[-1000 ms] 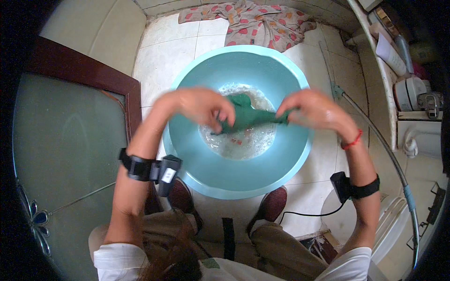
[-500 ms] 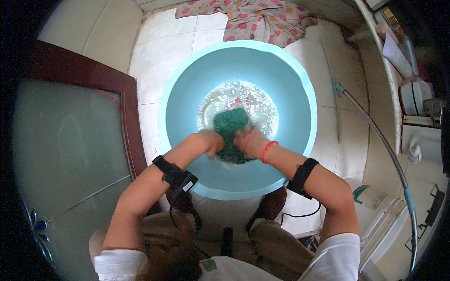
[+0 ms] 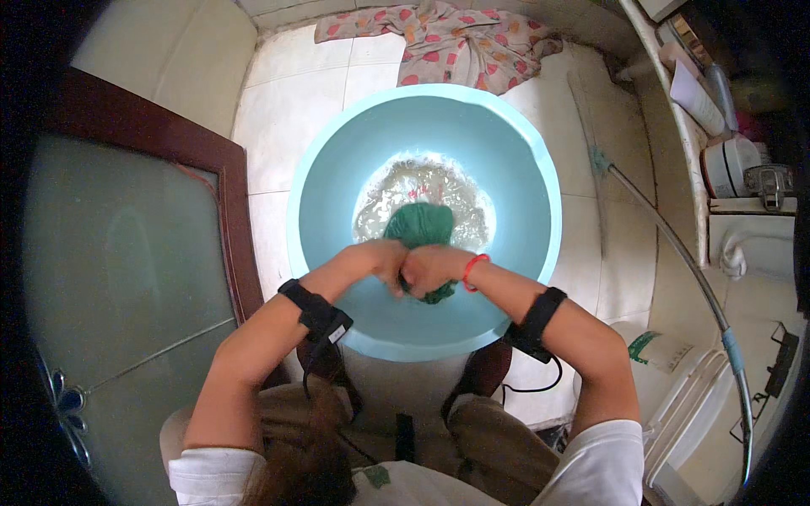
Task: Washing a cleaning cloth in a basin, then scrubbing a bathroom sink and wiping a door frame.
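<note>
A wet green cloth (image 3: 419, 223) is bunched between my two hands above the near part of a big light-blue basin (image 3: 540, 169). My left hand (image 3: 384, 261) is closed on the cloth from the left, and my right hand (image 3: 434, 267), below a red wrist cord (image 3: 474, 272), is closed on it from the right. The two hands touch each other. Part of the cloth shows beyond them and a darker end hangs out below. Soapy water (image 3: 422, 190) with bubbles lies in the bottom of the basin. What kind of garment or cloth it is cannot be made out.
On the left stands a door with a dark red frame (image 3: 232, 202) and frosted glass. A patterned cloth (image 3: 472, 42) lies on the tiles at the back. To the right are a shower hose (image 3: 675, 228), a shelf of bottles (image 3: 696, 101) and a white bucket (image 3: 683, 371).
My hands have come together, the right one moving left until it meets the left. The green cloth is now squeezed narrower between them.
</note>
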Action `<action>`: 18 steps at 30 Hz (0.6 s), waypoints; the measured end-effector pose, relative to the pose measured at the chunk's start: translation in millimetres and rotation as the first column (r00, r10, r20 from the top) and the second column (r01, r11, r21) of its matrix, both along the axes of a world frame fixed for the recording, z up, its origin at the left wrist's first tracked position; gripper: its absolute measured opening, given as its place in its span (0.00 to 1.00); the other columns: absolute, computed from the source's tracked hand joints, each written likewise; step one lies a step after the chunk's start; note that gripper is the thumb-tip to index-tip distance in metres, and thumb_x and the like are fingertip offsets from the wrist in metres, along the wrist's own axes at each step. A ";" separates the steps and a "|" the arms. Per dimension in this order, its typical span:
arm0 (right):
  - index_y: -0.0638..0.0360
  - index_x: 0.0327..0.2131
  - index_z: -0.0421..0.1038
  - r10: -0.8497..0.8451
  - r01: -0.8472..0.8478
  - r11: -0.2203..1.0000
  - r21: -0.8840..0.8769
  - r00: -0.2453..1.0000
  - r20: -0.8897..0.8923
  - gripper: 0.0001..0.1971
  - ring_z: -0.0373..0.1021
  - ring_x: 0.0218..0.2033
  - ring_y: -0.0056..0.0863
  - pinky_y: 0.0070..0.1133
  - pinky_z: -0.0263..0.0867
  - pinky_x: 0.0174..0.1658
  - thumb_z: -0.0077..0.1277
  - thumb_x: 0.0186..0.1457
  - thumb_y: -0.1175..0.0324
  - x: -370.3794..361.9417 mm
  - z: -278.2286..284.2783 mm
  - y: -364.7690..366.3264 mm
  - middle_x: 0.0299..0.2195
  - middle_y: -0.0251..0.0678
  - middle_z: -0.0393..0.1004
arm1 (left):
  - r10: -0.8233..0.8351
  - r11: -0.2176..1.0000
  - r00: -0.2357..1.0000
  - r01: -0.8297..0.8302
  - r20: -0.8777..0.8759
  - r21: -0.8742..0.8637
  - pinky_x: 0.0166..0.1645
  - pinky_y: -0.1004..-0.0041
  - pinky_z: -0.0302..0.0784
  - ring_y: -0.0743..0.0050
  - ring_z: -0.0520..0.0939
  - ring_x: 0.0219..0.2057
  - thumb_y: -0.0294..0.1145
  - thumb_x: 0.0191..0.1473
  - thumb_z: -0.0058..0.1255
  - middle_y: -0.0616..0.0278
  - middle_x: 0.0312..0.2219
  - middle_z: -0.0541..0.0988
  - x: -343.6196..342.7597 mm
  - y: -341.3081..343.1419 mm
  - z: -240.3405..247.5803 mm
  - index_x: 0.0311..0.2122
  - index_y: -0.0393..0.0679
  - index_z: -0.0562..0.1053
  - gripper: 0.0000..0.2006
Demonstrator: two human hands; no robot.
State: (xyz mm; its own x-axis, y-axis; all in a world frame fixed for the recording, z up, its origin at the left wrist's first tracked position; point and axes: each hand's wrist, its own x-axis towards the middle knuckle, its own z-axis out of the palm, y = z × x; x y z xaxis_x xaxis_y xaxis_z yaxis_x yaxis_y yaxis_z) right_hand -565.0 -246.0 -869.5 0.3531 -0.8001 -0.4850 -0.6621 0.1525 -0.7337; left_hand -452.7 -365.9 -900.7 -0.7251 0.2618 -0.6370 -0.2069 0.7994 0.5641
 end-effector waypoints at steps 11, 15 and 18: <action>0.60 0.41 0.67 -0.622 0.760 0.424 0.492 -0.151 0.769 0.15 0.68 0.30 0.23 0.21 0.68 0.38 0.45 0.48 0.70 -84.4 157.7 -18.0 0.29 0.32 0.69 | 0.684 0.273 0.719 -0.412 0.126 0.870 0.50 0.76 0.69 0.80 0.73 0.44 0.38 0.54 0.55 0.64 0.44 0.73 -49.0 -15.3 119.8 0.54 0.37 0.64 0.26; 0.61 0.39 0.71 -0.563 0.952 0.250 0.178 -0.007 0.827 0.15 0.69 0.31 0.22 0.19 0.66 0.37 0.47 0.51 0.63 -101.7 131.8 -22.8 0.29 0.33 0.72 | 0.814 -0.093 0.485 -0.434 0.319 0.896 0.44 0.78 0.70 0.81 0.74 0.37 0.49 0.58 0.46 0.69 0.39 0.75 -56.8 0.3 130.3 0.48 0.42 0.68 0.22; 0.60 0.28 0.70 -0.797 0.907 0.055 -0.417 0.291 0.530 0.15 0.68 0.29 0.20 0.21 0.65 0.36 0.57 0.50 0.57 -75.4 87.7 -23.5 0.27 0.33 0.73 | 0.765 -0.354 0.320 -0.514 0.558 0.781 0.38 0.79 0.68 0.79 0.73 0.32 0.57 0.56 0.44 0.70 0.34 0.74 -70.4 7.8 120.2 0.40 0.48 0.71 0.21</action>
State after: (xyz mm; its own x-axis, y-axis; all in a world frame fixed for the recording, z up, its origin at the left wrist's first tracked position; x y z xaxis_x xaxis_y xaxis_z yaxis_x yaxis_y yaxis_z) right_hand -640.4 -269.6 -781.8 -0.7701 -0.6170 0.1621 -0.2766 0.0939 -0.9564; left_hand -523.1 -358.0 -780.6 -0.8737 -0.3057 -0.3784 -0.0283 -0.7446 0.6669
